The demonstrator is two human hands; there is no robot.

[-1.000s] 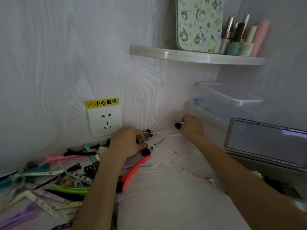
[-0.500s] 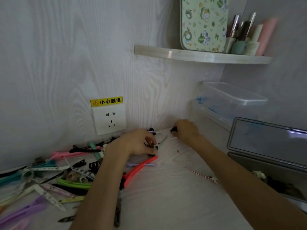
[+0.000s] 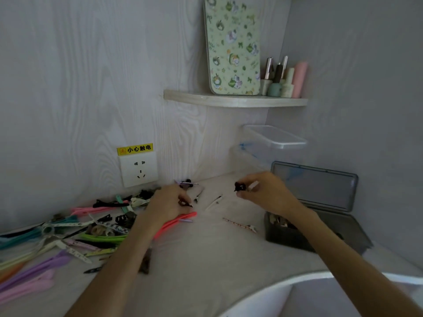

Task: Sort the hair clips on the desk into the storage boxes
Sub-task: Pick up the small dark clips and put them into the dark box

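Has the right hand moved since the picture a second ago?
Yes. The right hand, pinching a small black clip, has lifted off the desk and pulled away from the back wall, toward the open grey storage box.

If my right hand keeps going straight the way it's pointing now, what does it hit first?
The right hand, pinching a small black clip, points left and toward the back wall. The black clip with a purple pin near the wall's foot looks like the first thing in that line, though depth is hard to judge here.

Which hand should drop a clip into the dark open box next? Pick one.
Right. The right hand already pinches a small black clip beside the dark open box; the left hand is farther off.
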